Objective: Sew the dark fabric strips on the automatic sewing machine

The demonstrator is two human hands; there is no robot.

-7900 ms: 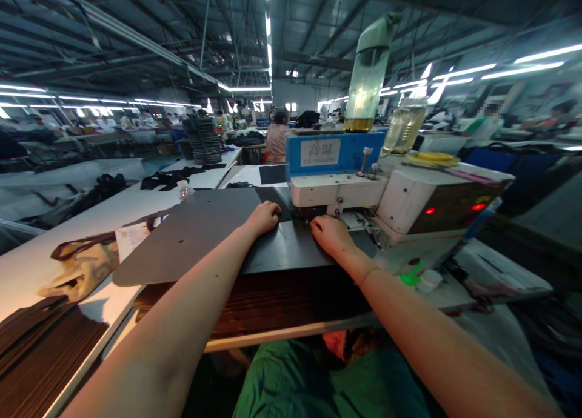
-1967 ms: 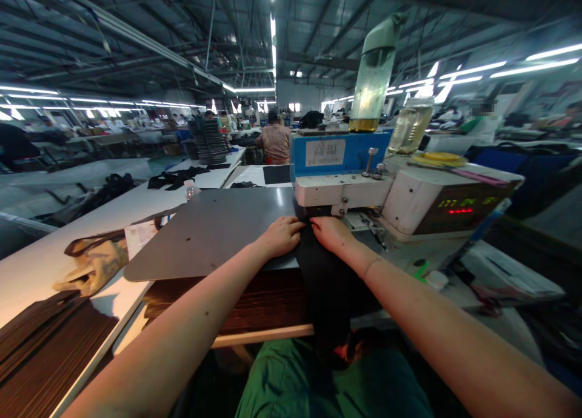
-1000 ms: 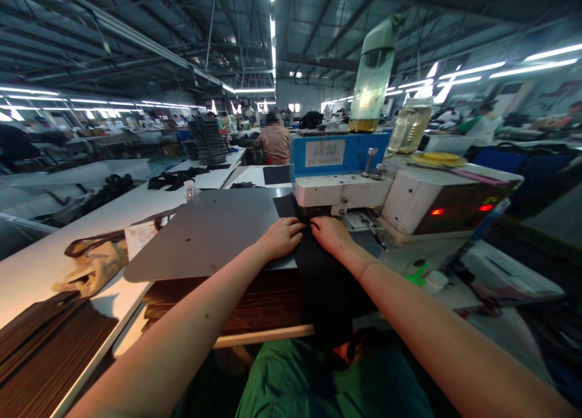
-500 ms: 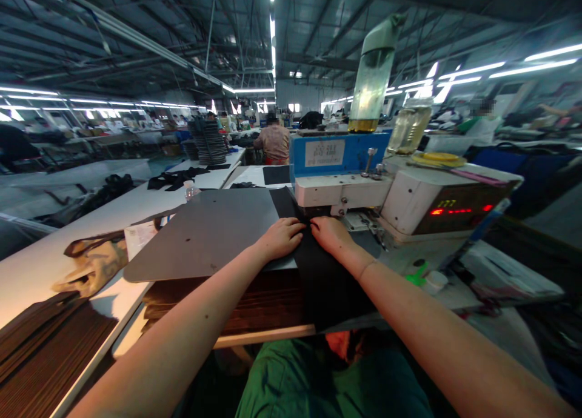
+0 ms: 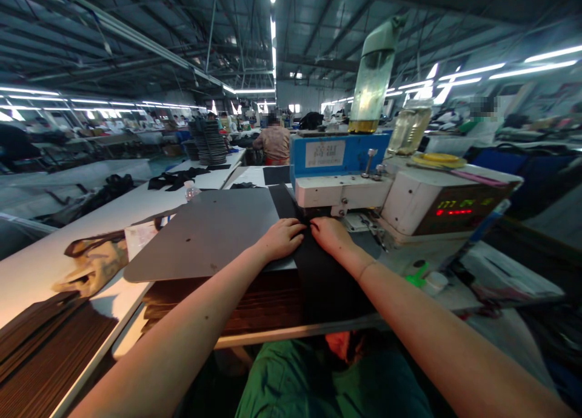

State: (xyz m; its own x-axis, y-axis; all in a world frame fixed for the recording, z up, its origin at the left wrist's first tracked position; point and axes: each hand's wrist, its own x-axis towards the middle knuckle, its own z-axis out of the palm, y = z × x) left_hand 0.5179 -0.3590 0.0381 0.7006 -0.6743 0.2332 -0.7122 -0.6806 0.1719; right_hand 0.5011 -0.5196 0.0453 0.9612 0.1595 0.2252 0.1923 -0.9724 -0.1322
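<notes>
A dark strip of black fabric [image 5: 325, 272] runs from the table's near edge up under the head of a blue and white sewing machine [image 5: 341, 191]. On its left edge, my left hand [image 5: 282, 236] presses down with fingers curled together. My right hand [image 5: 328, 231] grips the same fabric from the right, fingertips close to the left ones. Both sets of fingertips are just in front of the machine head. What lies under the fingers is hidden. Left of the fabric is a smooth grey plate [image 5: 213, 230].
A stack of brown pieces [image 5: 264, 306] sits beneath the plate; another brown stack [image 5: 50, 339] lies at lower left. A control box [image 5: 445, 203] with a lit display is at right. Two bottles, one a tall bottle [image 5: 370, 85], stand on the machine. A person [image 5: 273, 142] sits ahead.
The fabric's near end has shifted slightly away from me toward the machine. The control box display shows different lit digits. Both hands stay in almost the same place.
</notes>
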